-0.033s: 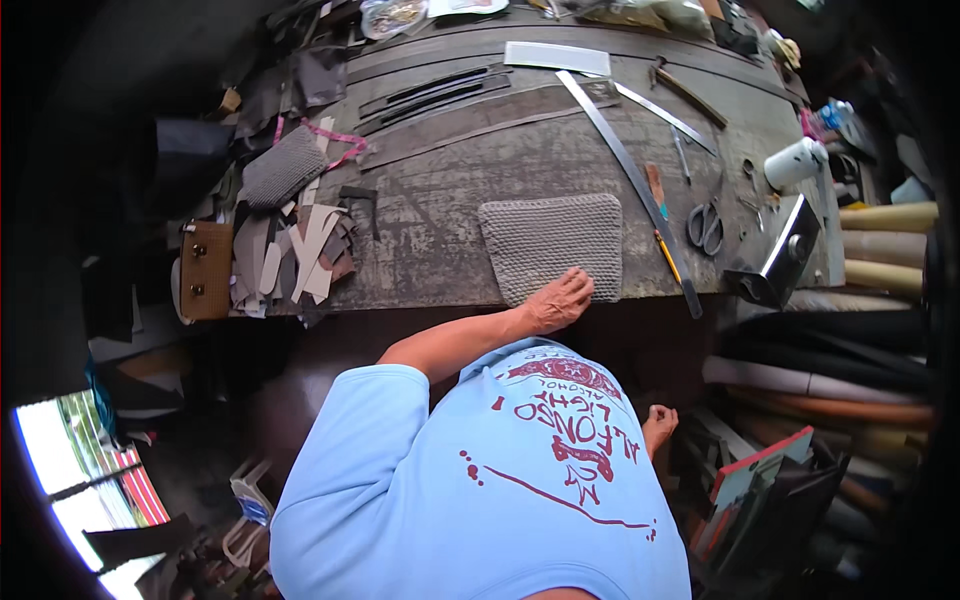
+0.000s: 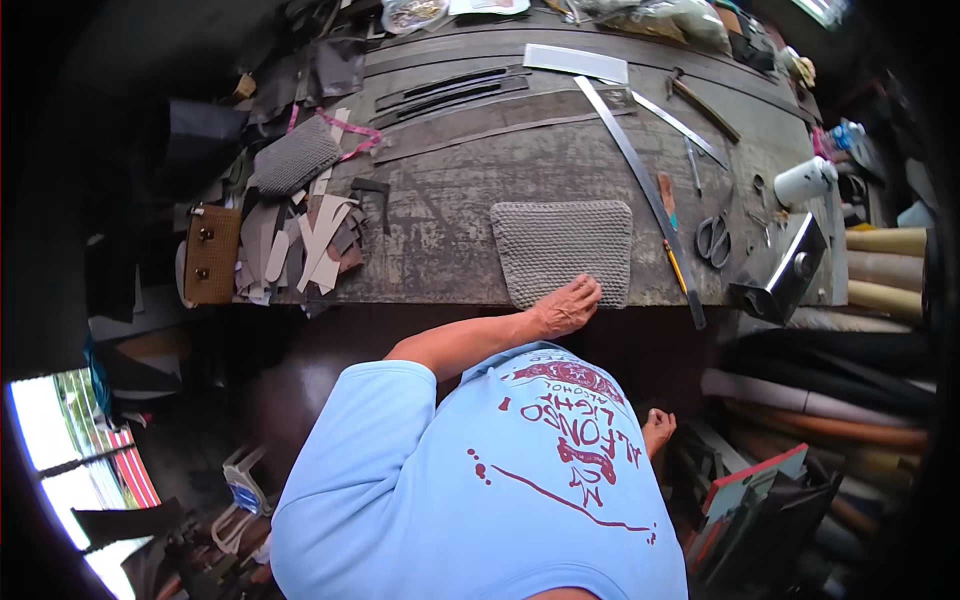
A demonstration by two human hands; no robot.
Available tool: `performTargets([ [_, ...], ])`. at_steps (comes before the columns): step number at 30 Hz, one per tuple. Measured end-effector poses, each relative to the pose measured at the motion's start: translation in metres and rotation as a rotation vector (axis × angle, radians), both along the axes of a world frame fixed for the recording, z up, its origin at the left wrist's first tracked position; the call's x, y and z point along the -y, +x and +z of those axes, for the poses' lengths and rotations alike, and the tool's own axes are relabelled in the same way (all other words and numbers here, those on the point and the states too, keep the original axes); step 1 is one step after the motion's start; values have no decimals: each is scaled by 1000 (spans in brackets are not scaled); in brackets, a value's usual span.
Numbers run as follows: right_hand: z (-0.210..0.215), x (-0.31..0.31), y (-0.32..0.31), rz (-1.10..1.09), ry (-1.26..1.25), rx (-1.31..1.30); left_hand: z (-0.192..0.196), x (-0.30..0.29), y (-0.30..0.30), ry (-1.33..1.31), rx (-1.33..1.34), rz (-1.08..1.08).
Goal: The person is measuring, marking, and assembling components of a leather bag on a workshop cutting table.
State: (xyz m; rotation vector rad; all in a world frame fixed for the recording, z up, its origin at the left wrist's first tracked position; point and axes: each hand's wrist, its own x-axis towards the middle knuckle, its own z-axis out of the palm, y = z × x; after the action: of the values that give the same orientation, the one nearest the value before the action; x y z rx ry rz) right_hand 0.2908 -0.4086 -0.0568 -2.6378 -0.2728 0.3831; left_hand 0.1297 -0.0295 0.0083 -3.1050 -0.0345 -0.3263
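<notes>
A grey, coarsely woven panel [image 2: 562,245] lies flat at the table's front edge, its wider side away from me. My left hand [image 2: 567,305] is at the panel's near edge, its fingers bent and bunched together on the weave; the thumb is mostly hidden. Low beside my body, below the table edge, my right hand [image 2: 658,430] hangs with its fingers curled together. Whatever it may hold is too small to make out, and much of that arm is hidden behind my shirt.
Right of the panel lie a long metal ruler [image 2: 640,190], a yellow pencil [image 2: 675,265], black scissors [image 2: 713,242] and a hammer [image 2: 705,105]. Leather offcuts [image 2: 325,245], a second woven piece [image 2: 295,157] and a brown clasped piece [image 2: 212,255] sit at left. A white bottle [image 2: 805,182] stands at right.
The whole view has shifted slightly, so the table and its things appear a little further right. My hands keep nearly the same pose, the left still at the panel's near edge.
</notes>
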Motion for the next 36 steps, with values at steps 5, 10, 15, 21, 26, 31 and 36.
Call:
performTargets([
  [5,-14,-37,35,197,79,-104,4,7,-4,-444,67,244],
  [10,-18,-41,72,355,-67,-26,197,-50,-30,-1075,316,37],
  [15,-92,28,92,-259,62,-428,363,-67,-125,-849,847,-420],
  [21,-29,22,7,-279,-51,-431,368,-126,-222,-922,851,-269],
  [26,-15,-22,-65,-88,-139,-311,250,-236,-318,-995,1012,719],
  [31,-20,-42,-122,109,-230,-241,24,-339,-406,-258,158,1386],
  [36,-12,-48,-143,5,-218,-215,-25,-349,-406,-282,39,1452],
])
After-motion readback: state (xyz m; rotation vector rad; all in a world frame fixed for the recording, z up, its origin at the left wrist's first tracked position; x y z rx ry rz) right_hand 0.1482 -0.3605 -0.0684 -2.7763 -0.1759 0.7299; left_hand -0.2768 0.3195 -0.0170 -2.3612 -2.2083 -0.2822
